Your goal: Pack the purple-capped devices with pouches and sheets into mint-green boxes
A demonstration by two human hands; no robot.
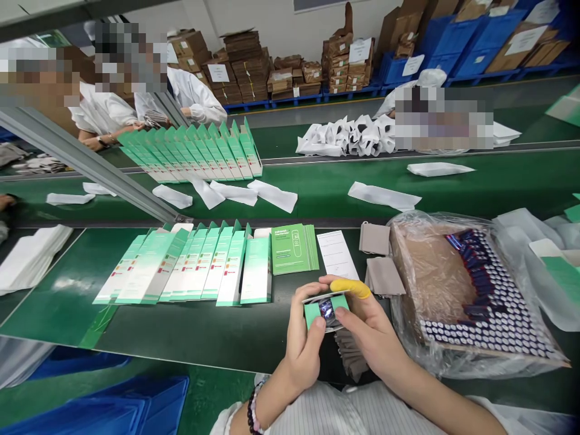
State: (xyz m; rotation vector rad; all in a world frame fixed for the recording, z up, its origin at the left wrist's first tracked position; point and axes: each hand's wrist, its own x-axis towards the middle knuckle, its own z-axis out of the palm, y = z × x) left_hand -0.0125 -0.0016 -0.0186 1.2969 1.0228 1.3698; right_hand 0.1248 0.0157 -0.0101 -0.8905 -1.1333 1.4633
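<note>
My left hand (302,344) and my right hand (369,320) both grip a small white and green carton (312,313), one on each side. The carton's end faces me, with green flaps to both sides and dark shiny contents (326,309) between them, too small to name surely. Both thumbs press at the flaps. A yellow finger cot (351,288) covers a finger of my right hand. Below that hand lies a pile of grey cloth pouches (351,356). Right of my hands stands a plastic-lined box (408,254) holding many upright batteries (507,302), some lying tilted.
Several green and white cartons (199,263) stand in a row at left. Green booklets (290,249), a printed leaflet (338,255) and grey pouches (375,238) lie beyond my hands. White sleeves (276,196) rest on the green conveyor belt (317,181). Co-workers sit across it.
</note>
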